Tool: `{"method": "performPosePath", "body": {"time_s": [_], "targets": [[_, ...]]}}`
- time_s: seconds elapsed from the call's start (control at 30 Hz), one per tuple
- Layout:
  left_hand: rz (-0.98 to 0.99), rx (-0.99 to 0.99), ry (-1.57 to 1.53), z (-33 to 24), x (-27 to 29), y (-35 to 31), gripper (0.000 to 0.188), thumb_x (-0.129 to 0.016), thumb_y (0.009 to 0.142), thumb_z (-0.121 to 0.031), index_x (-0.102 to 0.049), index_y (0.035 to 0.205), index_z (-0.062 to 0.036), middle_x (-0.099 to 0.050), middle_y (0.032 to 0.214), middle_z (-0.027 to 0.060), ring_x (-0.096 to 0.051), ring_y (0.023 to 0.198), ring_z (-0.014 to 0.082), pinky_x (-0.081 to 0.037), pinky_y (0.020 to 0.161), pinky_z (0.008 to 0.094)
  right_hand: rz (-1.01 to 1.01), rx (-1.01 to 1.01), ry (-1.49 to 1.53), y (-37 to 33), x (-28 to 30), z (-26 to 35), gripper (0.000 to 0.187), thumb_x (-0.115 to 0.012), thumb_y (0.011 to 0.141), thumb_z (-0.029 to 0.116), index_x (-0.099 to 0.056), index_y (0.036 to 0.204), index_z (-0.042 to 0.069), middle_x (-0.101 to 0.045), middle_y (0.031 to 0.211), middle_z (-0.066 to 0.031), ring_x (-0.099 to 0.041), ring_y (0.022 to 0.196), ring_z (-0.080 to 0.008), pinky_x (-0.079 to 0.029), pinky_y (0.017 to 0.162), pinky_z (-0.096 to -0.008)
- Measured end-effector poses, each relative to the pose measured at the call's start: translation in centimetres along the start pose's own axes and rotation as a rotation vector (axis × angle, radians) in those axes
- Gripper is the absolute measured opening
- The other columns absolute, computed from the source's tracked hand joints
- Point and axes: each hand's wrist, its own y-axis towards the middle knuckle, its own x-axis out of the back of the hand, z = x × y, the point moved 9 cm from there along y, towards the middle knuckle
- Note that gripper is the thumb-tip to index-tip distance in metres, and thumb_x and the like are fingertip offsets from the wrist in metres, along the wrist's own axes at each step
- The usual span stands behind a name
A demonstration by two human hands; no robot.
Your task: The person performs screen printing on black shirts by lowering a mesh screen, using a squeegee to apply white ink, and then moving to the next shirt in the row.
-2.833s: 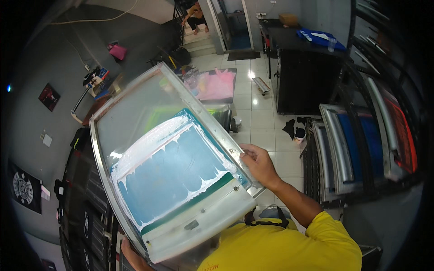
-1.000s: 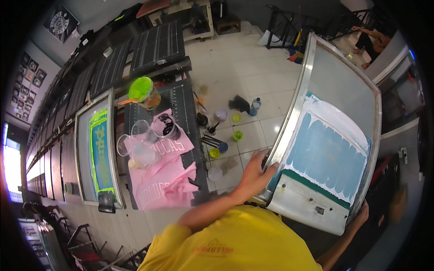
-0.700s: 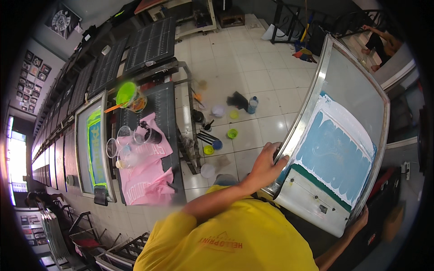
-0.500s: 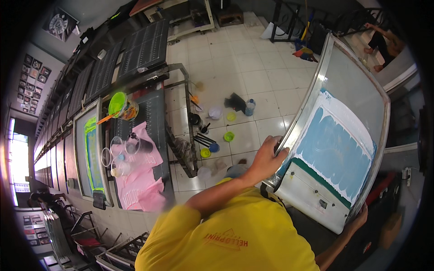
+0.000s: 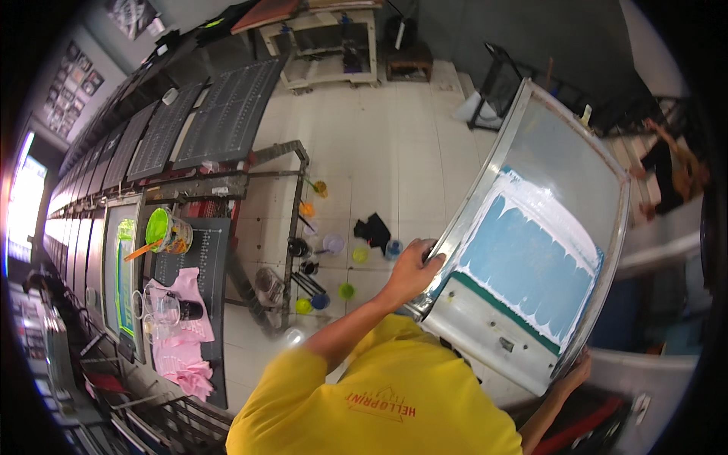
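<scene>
A metal-framed printing screen (image 5: 561,144) tilts up in front of me at the right. Its mesh carries a blue coated area (image 5: 523,265) edged with white ink (image 5: 542,199). Across the screen's near end lies a wide metal squeegee (image 5: 485,341) with a green blade. Closed around the left edge, near the squeegee's end, is my left hand (image 5: 409,277). My right hand (image 5: 575,373) grips the right edge at the near corner; part of its fingers is hidden behind the frame.
Left, a long rack holds black printing boards (image 5: 227,114), a screen with green ink (image 5: 125,273), an ink tub (image 5: 168,231), clear cups (image 5: 161,307) and pink fabric (image 5: 186,356). Ink pots (image 5: 346,291) and a black cloth (image 5: 372,230) lie on the floor. A person (image 5: 671,171) sits far right.
My view has turned, so the rack and floor pots appear farther left and lower. The screen sits slightly farther left in view, with both hands still on it.
</scene>
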Motion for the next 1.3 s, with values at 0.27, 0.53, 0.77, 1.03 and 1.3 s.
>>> {"method": "performPosePath", "body": {"time_s": [0.27,0.53,0.77,1.03,1.3], "targets": [[-0.254,0.241,0.063,1.8,4.1,9.5,0.046,-0.061,0.087,-0.030,-0.061,0.117,0.0053,-0.063,0.104,0.0167,-0.061,0.094,0.0214,-0.046,0.081,0.0328,0.345,0.010,0.071,16.6,-19.4,0.7,0.042,-0.045,0.097,0.024,-0.060,0.116,-0.009,-0.066,0.106,-0.0151,-0.065,0.093,-0.0211,-0.051,0.084,-0.0317],[-0.632,0.285,0.135,1.3,4.9,15.0,0.042,-0.062,0.088,-0.026,-0.062,0.112,0.0088,-0.067,0.095,0.0158,-0.061,0.088,0.0176,-0.046,0.078,0.0298,0.633,0.079,0.016,32.3,-40.8,0.1,0.035,-0.048,0.093,0.019,-0.063,0.109,-0.009,-0.066,0.104,-0.0126,-0.062,0.096,-0.0198,-0.047,0.088,-0.0313],[-0.947,0.398,-0.181,3.5,2.6,16.1,0.040,-0.066,0.087,-0.024,-0.063,0.110,0.0082,-0.065,0.085,0.0074,-0.056,0.078,0.0109,-0.045,0.069,0.0257,0.905,0.074,0.027,36.7,-57.6,7.2,0.027,-0.053,0.095,0.013,-0.065,0.107,-0.009,-0.066,0.100,-0.0093,-0.061,0.093,-0.0164,-0.045,0.087,-0.0282],[-1.302,0.358,-0.327,1.2,2.7,16.5,0.034,-0.065,0.089,-0.015,-0.061,0.115,0.0062,-0.066,0.101,0.0061,-0.059,0.093,0.0119,-0.044,0.086,0.0245,1.187,0.194,-0.075,38.3,-75.3,7.4,0.030,-0.053,0.093,0.013,-0.064,0.110,-0.010,-0.066,0.105,-0.0117,-0.059,0.097,-0.0182,-0.044,0.090,-0.0287],[-1.478,0.317,-0.274,1.5,8.1,21.3,0.035,-0.063,0.090,-0.020,-0.062,0.113,0.0071,-0.066,0.100,0.0077,-0.058,0.093,0.0133,-0.045,0.085,0.0258,1.445,0.148,-0.027,32.3,-95.2,7.6,0.034,-0.054,0.093,0.016,-0.062,0.114,-0.010,-0.064,0.112,-0.0161,-0.059,0.103,-0.0224,-0.043,0.095,-0.0323]]}}
